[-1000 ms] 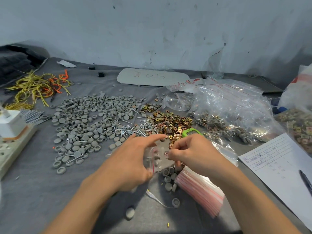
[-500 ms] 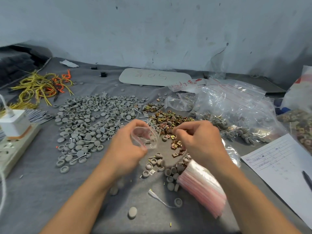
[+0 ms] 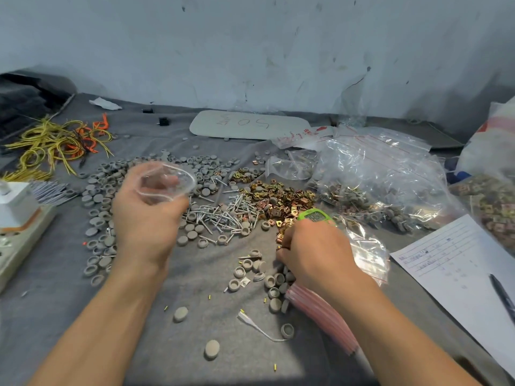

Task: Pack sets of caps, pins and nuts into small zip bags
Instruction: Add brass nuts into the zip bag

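Bag orientation: we hold the small zip bag [image 3: 165, 181] in the left hand [image 3: 145, 218], raised above the spread of grey caps [image 3: 103, 196]. Fingers and thumb curl round its lower body and pinch it. The mouth is spread into an oval whose long axis runs left to right, and the opening faces up and toward us. Motion blur hides any contents.

We rest the right hand [image 3: 315, 252] on the cloth [image 3: 195, 288] at the near edge of the nuts [image 3: 278, 196], fingers curled down among loose caps. We cannot tell whether they pinch anything. The pins [image 3: 223, 214] lie between the caps and the nuts.

Under the right wrist lies a stack of flat zip bags [image 3: 315, 316], its long axis running from far left to near right. To the right, a large clear bag [image 3: 376, 174] contains mixed caps and nuts. A further bag [image 3: 496, 207] at the right edge contains nuts.
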